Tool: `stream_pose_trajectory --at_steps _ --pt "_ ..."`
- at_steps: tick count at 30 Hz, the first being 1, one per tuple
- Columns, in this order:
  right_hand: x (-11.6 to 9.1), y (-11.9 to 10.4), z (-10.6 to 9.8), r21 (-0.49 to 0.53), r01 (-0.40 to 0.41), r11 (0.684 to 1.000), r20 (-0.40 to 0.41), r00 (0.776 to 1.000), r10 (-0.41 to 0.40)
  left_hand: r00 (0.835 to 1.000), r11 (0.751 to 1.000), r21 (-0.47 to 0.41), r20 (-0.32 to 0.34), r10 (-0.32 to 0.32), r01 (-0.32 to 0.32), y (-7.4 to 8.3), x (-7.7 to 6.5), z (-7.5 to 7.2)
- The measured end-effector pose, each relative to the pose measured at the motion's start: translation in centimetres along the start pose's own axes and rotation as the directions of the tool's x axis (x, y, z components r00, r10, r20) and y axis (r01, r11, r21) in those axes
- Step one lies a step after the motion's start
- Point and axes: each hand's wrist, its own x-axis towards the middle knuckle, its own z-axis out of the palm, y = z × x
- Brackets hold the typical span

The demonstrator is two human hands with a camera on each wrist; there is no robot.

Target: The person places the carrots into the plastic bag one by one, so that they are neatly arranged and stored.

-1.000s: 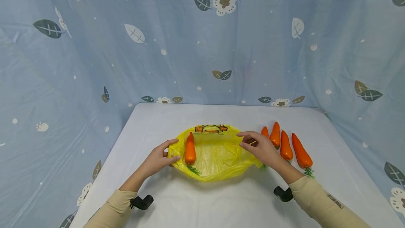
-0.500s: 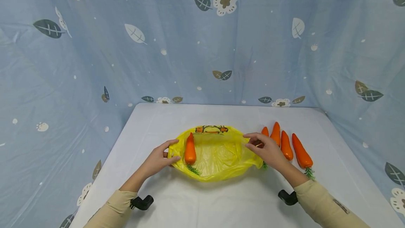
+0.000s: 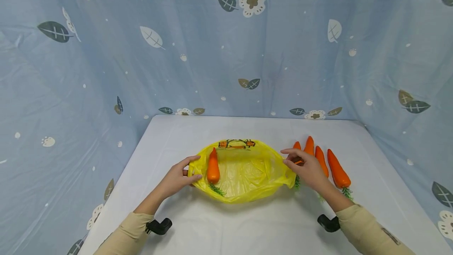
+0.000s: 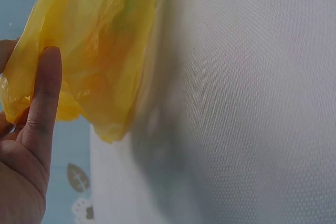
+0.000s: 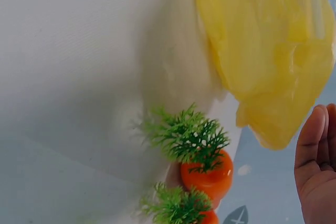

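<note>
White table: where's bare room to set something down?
The table is bare behind the yellow bag, up to the blue curtain; in front, between the black wrist cameras; and left of the left hand. Crowded: right of the bag, where four carrots lie by the right hand.

the head view looks forward and down — both wrist views (much closer in) share its yellow bag [image 3: 247, 171].

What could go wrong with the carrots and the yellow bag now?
The yellow bag might sag shut if the left grip lets go of its edge. The carrot inside could slide out if the bag tips. The right grip might bump the loose carrots near it, which lie close together.
</note>
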Motion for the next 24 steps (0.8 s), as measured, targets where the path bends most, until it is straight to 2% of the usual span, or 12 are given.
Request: stream_pose_trajectory --at_steps 18,24 --pt "-0.8 1.7 -0.7 -0.059 -0.002 0.998 -0.057 0.998 -0.001 1.000 1.000 0.010 -0.007 -0.001 0.001 0.3 -0.1 0.1" --pt "-1.3 2.3 -1.3 -0.065 -0.043 0.997 -0.059 0.997 0.039 1.000 1.000 -0.001 0.001 0.000 0.000 0.2 0.0 0.0"
